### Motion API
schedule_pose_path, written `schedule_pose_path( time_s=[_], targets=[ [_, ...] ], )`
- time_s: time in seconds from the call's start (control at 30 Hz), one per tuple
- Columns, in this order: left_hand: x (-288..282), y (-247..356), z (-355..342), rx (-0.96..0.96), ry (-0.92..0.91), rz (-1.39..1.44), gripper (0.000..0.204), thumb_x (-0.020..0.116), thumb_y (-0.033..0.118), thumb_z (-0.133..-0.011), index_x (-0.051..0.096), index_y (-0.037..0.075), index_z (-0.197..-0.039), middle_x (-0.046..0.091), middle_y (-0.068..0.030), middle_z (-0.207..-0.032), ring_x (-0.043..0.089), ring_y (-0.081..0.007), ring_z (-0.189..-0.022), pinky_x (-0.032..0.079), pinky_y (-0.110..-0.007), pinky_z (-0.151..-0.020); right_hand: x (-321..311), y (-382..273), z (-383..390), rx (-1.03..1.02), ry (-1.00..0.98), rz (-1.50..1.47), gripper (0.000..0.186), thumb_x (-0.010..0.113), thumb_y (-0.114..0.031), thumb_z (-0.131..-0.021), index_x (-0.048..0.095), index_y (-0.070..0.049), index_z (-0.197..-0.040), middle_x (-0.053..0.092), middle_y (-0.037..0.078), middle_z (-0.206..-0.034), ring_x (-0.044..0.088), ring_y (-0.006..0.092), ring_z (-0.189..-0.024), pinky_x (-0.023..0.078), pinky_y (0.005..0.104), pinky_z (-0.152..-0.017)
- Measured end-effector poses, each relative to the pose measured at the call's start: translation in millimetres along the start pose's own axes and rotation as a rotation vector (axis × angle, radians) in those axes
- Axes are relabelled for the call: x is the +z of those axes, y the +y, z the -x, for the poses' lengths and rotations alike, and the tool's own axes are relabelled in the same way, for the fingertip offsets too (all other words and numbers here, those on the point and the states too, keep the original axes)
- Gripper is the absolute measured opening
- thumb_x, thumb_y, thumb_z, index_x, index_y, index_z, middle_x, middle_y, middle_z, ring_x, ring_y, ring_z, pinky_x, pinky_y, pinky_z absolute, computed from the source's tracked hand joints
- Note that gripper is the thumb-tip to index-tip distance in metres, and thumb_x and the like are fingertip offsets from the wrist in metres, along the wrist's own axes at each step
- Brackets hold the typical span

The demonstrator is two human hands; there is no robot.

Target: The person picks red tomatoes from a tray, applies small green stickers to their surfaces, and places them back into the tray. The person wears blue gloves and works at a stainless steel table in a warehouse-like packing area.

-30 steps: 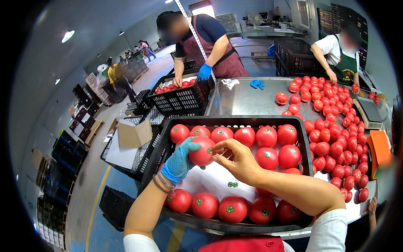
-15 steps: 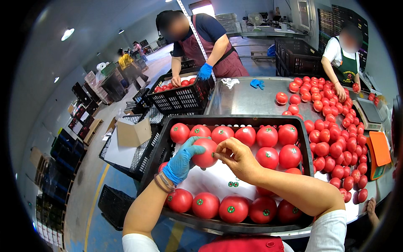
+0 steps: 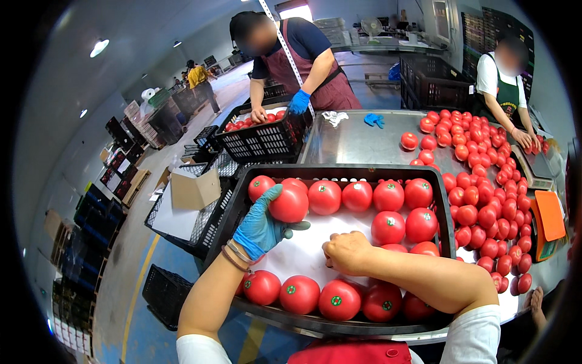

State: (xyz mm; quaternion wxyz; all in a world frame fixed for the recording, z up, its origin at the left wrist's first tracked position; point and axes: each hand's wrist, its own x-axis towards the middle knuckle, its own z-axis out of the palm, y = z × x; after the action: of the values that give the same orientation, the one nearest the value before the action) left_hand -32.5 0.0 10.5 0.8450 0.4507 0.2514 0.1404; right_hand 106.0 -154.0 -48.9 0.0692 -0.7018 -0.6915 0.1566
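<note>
Red tomato (image 3: 288, 203): large, round and glossy, held over the back left part of the black crate (image 3: 357, 329), near the back row; whether it touches its neighbours cannot be told.
Blue-gloved left hand (image 3: 260, 227): half curled, cupping the tomato from the left, one digit at its upper left and fingertips showing below.
Bare right hand (image 3: 350, 252): fingers curled inward over the white liner (image 3: 303, 252), apart from the held fruit; anything pinched underneath is hidden.
Weight: probably moderate, fit for one hand but better supported from below.
Skin: smooth and shiny, likely slippery if damp; the glove should add grip.
Flesh: probably firm yet easily bruised, so spread fingers suit it better than a hard pinch.
Best hold: around the widest part, palm close, no fingertip digging in.
Front-row tomatoes (image 3: 337, 300): set side by side, leaving little room between; easiest taken from above.
Loose tomatoes (image 3: 479, 188): smaller-looking, crowded on the metal tabletop (image 3: 351, 145), apt to roll if nudged.
</note>
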Motion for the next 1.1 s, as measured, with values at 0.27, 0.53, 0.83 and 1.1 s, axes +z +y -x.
schedule_pose_path(
  time_s=[0.27,0.53,0.83,1.1],
  targets=[
    [1,-6,1,-0.019,0.027,-0.139,0.077,0.048,0.067,-0.084,0.043,0.006,-0.131,0.067,-0.0176,-0.095,0.069,-0.0319,-0.074,0.051,-0.026,-0.038,-39,4,-1,-0.157,0.506,-0.593,0.066,0.070,-0.017,-0.080,0.035,-0.007,-0.135,0.044,0.017,-0.125,0.057,0.0336,-0.104,0.051,0.0409,-0.080],
    [3,-1,6,-0.114,0.060,-0.454,0.073,0.032,0.069,-0.088,0.057,0.003,-0.106,0.064,-0.0131,-0.065,0.065,-0.0230,-0.051,0.042,-0.024,-0.034,-31,14,-12,-0.207,0.240,-1.442,0.069,0.056,-0.027,-0.094,0.017,-0.007,-0.147,0.047,0.016,-0.130,0.055,0.0271,-0.113,0.052,0.0381,-0.085],
    [11,-3,11,-0.081,-0.054,-0.556,0.065,0.034,0.057,-0.095,0.063,0.000,-0.079,0.064,-0.0111,-0.064,0.060,-0.0179,-0.049,0.045,-0.025,-0.044,-38,11,-8,-0.040,0.164,-1.864,0.052,0.052,-0.036,-0.095,0.033,-0.010,-0.136,0.055,0.015,-0.119,0.063,0.0291,-0.095,0.055,0.0410,-0.076],
    [-28,0,23,0.490,0.236,-1.688,0.033,0.066,0.035,-0.083,0.062,0.003,-0.088,0.065,-0.0166,-0.077,0.064,-0.0289,-0.070,0.049,-0.038,-0.064,-112,68,29,-0.199,0.812,-1.844,0.047,0.061,-0.040,-0.088,0.044,-0.012,-0.123,0.062,0.008,-0.100,0.065,0.0213,-0.078,0.050,0.0317,-0.060]
  ],
)
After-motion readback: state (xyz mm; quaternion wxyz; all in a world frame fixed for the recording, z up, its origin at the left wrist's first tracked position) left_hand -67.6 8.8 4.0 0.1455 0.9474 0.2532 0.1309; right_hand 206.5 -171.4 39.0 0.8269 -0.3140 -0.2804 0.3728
